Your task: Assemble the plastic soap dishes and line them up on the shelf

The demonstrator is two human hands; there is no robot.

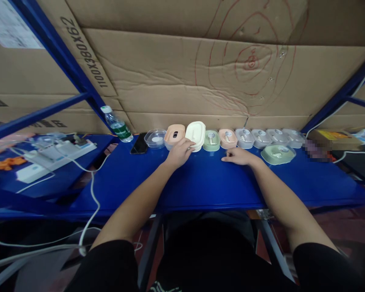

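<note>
1. Table [200, 186], blue top, carrying the hands and containers.
2. Right hand [237, 157], fingers curled, on or just above the table, in front of the peach container; state of grip: cannot tell whether fingertips meet; no object seen in it.
3. Left hand [181, 153], grip clamped on the lower edge of the cream container.
4. Green oval container [278, 155], clear cover, set in front of the right part of the row.
5. Power strip [56, 160], white, plugs and cables attached, at left.
6. Cream container [196, 136], tilted up, between the orange slotted container and the small green container.
7. Orange slotted container [174, 134], dark opening in its face, left of the cream one.
8. Small green container [212, 140], then peach container [228, 139], both clear-covered.
9. Pale grey containers [245, 138], four, continuing the row rightward.
10. Clear round container [155, 138], left end of row.
11. Phone [139, 144], dark, lying flat beside it.
12. Water bottle [119, 126], green label, white cap, leftmost.
13. Cardboard panel [170, 61], behind all, red rings drawn.
</note>
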